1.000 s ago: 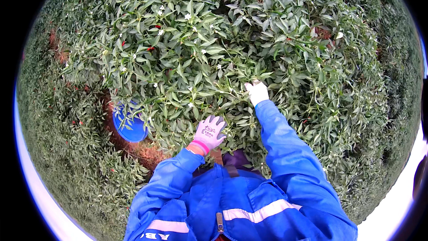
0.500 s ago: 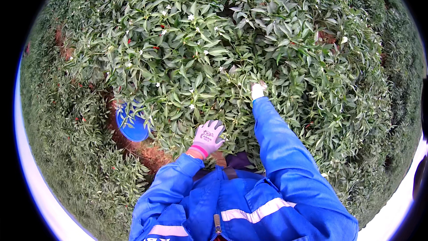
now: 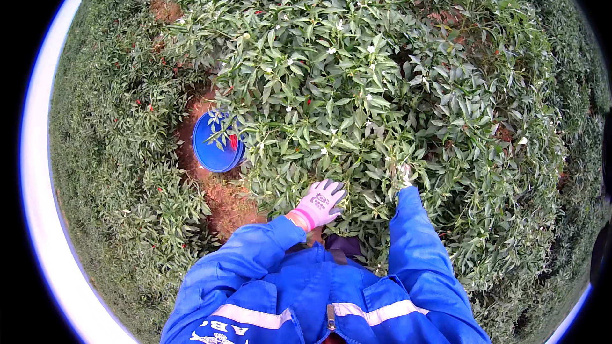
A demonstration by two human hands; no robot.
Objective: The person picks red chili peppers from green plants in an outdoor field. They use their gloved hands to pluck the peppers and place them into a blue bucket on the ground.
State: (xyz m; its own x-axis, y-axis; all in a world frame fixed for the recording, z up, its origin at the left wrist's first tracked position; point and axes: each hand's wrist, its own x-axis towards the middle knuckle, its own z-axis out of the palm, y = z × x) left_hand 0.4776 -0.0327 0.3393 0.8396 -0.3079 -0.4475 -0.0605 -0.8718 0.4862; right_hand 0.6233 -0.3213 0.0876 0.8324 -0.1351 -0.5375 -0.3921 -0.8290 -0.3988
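Note:
Pepper plants (image 3: 319,83) with dense green leaves, small white flowers and a few red peppers spread before me. My left hand (image 3: 320,204), in a pale pink glove with grey fingertips, rests against the near leaves. Its fingers are stretched out and slightly apart, holding nothing. To the right, my right hand (image 3: 403,175) in a pale glove reaches into the foliage. Leaves cover its fingers, so what they touch is hidden. Left of the plants, a blue bucket (image 3: 209,148) stands on the soil, with red peppers (image 3: 233,142) visible inside.
Reddish-brown soil (image 3: 229,207) shows in a strip between plant rows. Another leafy row (image 3: 121,153) with scattered red peppers runs along the left. More plants (image 3: 523,216) spread to the right. A few leafy stems overhang the bucket.
The view has shifted, and the bucket's red contents now show. My right arm has drawn back closer to me, its hand deeper among leaves. My left hand stays on the near foliage, fingers spread.

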